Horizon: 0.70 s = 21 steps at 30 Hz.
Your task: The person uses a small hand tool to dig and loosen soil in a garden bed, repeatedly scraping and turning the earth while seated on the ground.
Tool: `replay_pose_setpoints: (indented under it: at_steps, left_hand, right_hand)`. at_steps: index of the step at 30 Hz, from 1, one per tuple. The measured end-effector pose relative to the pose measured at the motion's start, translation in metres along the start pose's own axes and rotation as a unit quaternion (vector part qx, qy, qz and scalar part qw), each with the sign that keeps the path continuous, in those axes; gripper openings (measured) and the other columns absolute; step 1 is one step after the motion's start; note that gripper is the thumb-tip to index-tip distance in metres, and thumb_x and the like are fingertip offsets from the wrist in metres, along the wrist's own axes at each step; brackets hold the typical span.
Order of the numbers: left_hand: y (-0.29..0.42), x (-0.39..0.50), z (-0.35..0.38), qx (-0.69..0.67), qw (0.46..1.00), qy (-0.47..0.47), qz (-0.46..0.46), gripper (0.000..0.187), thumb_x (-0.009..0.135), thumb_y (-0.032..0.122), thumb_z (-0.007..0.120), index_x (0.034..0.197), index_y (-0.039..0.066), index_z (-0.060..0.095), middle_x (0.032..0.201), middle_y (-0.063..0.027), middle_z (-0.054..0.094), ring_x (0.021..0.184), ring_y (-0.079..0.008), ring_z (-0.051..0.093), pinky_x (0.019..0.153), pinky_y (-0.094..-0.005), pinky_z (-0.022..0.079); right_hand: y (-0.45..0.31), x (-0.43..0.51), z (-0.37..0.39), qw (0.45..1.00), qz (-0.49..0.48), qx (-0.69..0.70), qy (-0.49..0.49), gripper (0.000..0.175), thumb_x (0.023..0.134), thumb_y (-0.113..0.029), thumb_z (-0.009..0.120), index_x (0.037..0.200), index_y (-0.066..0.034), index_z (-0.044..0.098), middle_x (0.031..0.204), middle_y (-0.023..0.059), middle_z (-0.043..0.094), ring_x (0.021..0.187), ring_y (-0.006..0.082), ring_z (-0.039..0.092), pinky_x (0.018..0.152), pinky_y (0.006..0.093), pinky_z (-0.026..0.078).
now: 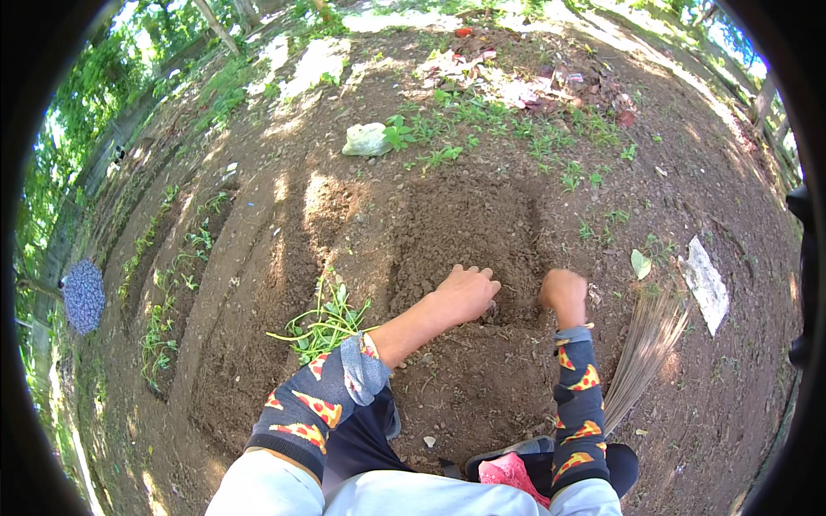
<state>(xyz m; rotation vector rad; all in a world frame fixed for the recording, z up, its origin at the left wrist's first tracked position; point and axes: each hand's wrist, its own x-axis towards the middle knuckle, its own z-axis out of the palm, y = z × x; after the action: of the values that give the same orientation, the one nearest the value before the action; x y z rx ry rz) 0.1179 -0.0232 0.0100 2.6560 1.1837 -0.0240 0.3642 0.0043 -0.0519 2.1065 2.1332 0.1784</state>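
My left hand (466, 294) is over a patch of loose, crumbly brown soil (452, 226), back upward and fingers bent down. Its fingertips and palm are hidden. My right hand (564, 291) is curled at the right edge of that patch, slightly blurred. Whether anything is inside it does not show. Dark sleeves with a pizza-slice print cover both forearms. A heap of cut green leafy vine stems (332, 319) lies on the ground left of my left forearm.
A stick broom (645, 355) lies to the right, beside a flattened whitish sheet (706, 284). Beyond the patch are a pale plastic bag (366, 139) and weeds (542, 132). Planted vines (161, 322) line a furrow at left, near a patterned blue round object (84, 297).
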Motion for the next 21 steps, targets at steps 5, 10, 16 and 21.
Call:
replay_pose_setpoints:
  at_steps: [5,10,16,21]
  left_hand:
    - [0.0,-0.001,0.001,0.004,1.0,0.002,0.001,0.036,0.089,0.026,0.066,0.119,0.008,0.062,0.121,-0.0137,0.059,0.115,-0.0315,0.058,0.09,-0.049,0.048]
    - [0.002,-0.001,0.003,-0.004,1.0,-0.018,-0.003,0.035,0.089,0.027,0.066,0.119,0.008,0.062,0.124,-0.0149,0.058,0.117,-0.0323,0.057,0.091,-0.0499,0.047]
    - [0.002,-0.001,0.001,0.007,1.0,-0.011,0.0,0.035,0.089,0.027,0.066,0.118,0.008,0.062,0.121,-0.0143,0.059,0.116,-0.0321,0.058,0.09,-0.0495,0.048]
    - [-0.002,-0.001,0.002,0.0,1.0,-0.004,-0.003,0.034,0.088,0.028,0.066,0.117,0.009,0.062,0.118,-0.0125,0.06,0.112,-0.0313,0.06,0.088,-0.0491,0.049]
  right_hand:
    - [-0.039,-0.046,0.133,0.998,0.047,0.006,-0.028,0.018,0.083,-0.02,0.06,0.074,-0.0118,0.074,0.078,0.011,0.073,0.074,0.0278,0.073,0.063,0.0399,0.057]
    - [-0.032,-0.091,0.187,0.992,0.062,0.101,0.042,0.015,0.084,-0.017,0.059,0.089,-0.014,0.072,0.074,0.0129,0.07,0.069,0.0324,0.07,0.059,0.0437,0.055]
    - [-0.036,-0.153,0.197,0.979,0.122,0.159,0.044,0.028,0.084,-0.013,0.058,0.111,-0.0179,0.065,0.08,0.0139,0.067,0.068,0.0343,0.068,0.06,0.045,0.054]
    - [-0.026,-0.112,0.173,0.987,0.044,0.147,0.047,0.022,0.085,-0.012,0.056,0.105,-0.0153,0.064,0.086,0.0147,0.067,0.076,0.035,0.069,0.062,0.0461,0.054]
